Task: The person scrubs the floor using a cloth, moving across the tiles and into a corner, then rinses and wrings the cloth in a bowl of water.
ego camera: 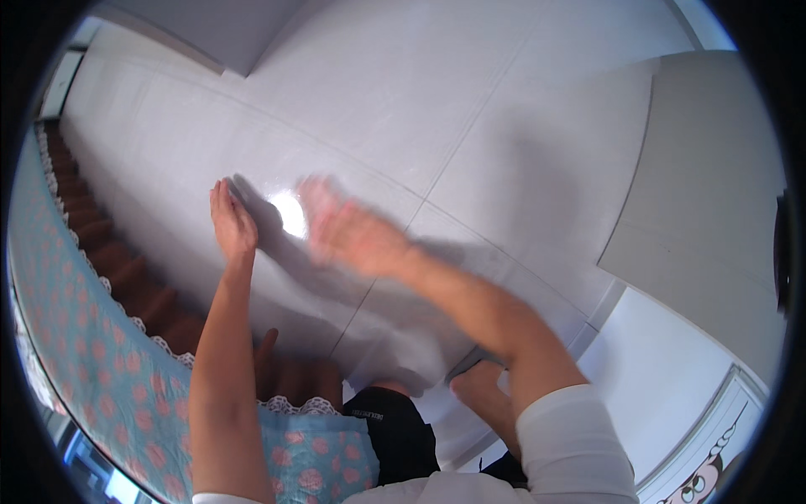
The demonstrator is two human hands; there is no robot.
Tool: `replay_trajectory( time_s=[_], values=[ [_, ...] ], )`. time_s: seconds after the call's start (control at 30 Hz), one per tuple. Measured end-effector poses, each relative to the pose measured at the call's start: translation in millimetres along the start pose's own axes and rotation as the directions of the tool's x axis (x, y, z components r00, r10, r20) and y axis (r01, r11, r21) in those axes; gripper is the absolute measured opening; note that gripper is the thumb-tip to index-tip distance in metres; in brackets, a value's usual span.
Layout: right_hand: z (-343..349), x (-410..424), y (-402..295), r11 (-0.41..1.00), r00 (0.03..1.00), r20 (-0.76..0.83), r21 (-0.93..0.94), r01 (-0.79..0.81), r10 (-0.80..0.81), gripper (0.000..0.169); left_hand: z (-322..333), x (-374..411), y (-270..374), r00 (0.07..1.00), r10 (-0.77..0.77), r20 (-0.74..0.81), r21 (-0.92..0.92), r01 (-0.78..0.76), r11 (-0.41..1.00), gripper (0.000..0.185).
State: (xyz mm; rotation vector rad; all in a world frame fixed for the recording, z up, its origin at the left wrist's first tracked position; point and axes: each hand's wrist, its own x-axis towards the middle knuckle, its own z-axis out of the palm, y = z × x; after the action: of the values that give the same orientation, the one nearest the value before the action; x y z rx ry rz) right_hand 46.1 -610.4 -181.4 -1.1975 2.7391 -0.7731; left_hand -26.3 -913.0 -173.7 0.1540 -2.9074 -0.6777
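Observation:
My left hand (233,220) is raised over the pale tiled floor (390,126). It is flat and upright, with the fingers straight and the palm turned to the right, and nothing is in it. Across from it is my right hand (343,230), strongly blurred by motion. Its fingers seem spread, pointing left towards the other hand, and no object shows in it. A gap separates the two hands, with a bright light reflection (291,213) on the floor between them.
A blue bedspread with pink dots (94,353), white lace and a brown ruffle (126,264) runs along the left. A grey furniture corner (208,31) juts in at the top. Beige panels (692,189) stand at right. My slippered foot (478,375) is below.

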Motion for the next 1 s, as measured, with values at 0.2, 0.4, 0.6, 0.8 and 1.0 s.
replay_trajectory(
  time_s=[0.2,0.4,0.6,0.8,1.0],
  values=[
    [-100,-15,130,0.856,0.957,-0.207,-0.438,-0.275,0.202,0.044,-11,-30,-60,0.992,0.049,0.113,-0.039,-0.045,0.998,0.054],
    [16,-21,-53,0.99,0.979,0.197,-0.126,0.067,-0.042,0.05,-64,-7,-74,0.89,-0.117,0.44,-0.472,0.34,0.813,0.055],
    [22,130,-25,0.933,0.995,0.038,-0.347,0.101,-0.094,0.047,-49,-5,-56,0.921,-0.24,0.307,-0.678,0.388,0.625,0.056],
    [-80,46,130,0.826,0.92,-0.255,-0.414,-0.382,0.298,0.05,-39,-19,-97,0.954,-0.281,0.104,-0.481,0.296,0.825,0.055],
    [16,6,-25,0.973,0.999,0.048,-0.23,0.001,0.011,0.057,-46,-5,-101,0.847,-0.513,0.137,-0.635,0.473,0.611,0.054]
  ],
)
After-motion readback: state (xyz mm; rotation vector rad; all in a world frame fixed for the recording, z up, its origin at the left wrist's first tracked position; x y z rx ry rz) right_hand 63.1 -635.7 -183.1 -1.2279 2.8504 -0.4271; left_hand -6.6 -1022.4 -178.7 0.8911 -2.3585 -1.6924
